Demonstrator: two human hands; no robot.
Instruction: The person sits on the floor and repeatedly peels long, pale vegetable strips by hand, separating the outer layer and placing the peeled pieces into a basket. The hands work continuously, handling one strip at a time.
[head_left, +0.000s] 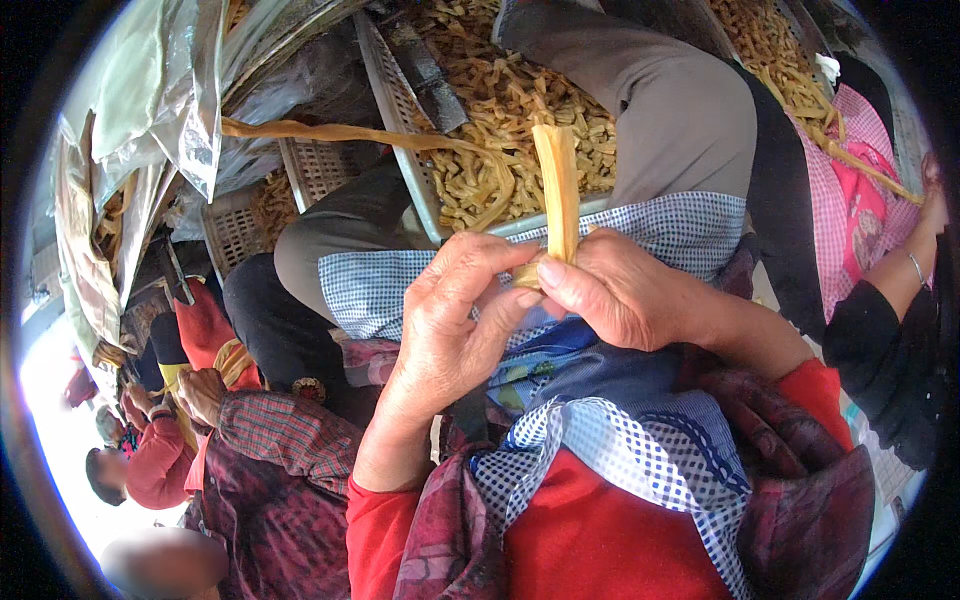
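Observation:
My left hand (465, 315) and my right hand (622, 289) meet above my lap. Both pinch a flat, yellow-brown ribbed strip (557, 187), which looks like preserved vegetable. Its straight length stands up from my right thumb and fingers. The lower end is folded or looped between my fingertips, partly hidden by them. Just beyond my hands, between my knees, a pale plastic basket (421, 196) holds a heap of small knotted pieces (480, 180) of the same kind. One long strip (330, 133) trails across the basket's left rim onto the heap.
A dark flat blade-like metal piece (431, 79) lies in the basket. Further perforated baskets (232, 229) stand at left, near clear plastic sheeting (187, 97). Co-workers sit close on both sides; a left-hand neighbour's hand (201, 395) and a right-hand neighbour's forearm (911, 259) show.

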